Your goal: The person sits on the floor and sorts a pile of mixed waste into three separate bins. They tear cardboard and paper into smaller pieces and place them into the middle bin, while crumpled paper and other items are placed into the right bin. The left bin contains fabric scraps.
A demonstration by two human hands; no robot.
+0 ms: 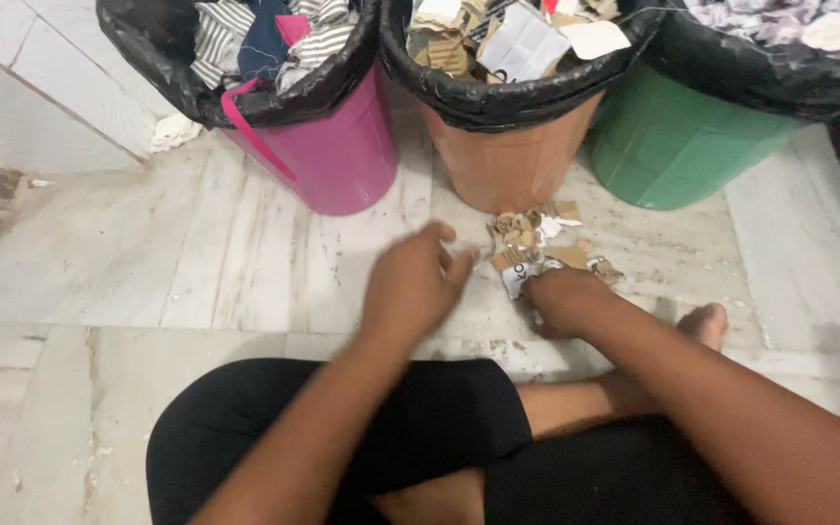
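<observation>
Two hands low | right hand (564, 299) fingers closed on paper scraps (537, 248) | left hand (412, 282) fingers loose, just beside | marble floor (148, 262) | three bins behind, brown bin (507, 160) nearest

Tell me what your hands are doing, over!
Left hand open, hovering beside scrap pile. Right hand down on the scraps, grip unclear. Brown bin just behind, nothing blocking.

— Down on the marble floor (196, 253)?
— Right hand (564, 299) pressed onto a heap of torn cardboard scraps (537, 243); left hand (410, 287) hovering just beside, fingers loosely curled.
— Behind?
— Pink bin (342, 146) of cloth, brown bin (507, 160) of cardboard, green bin (673, 146), all black-lined.
</observation>
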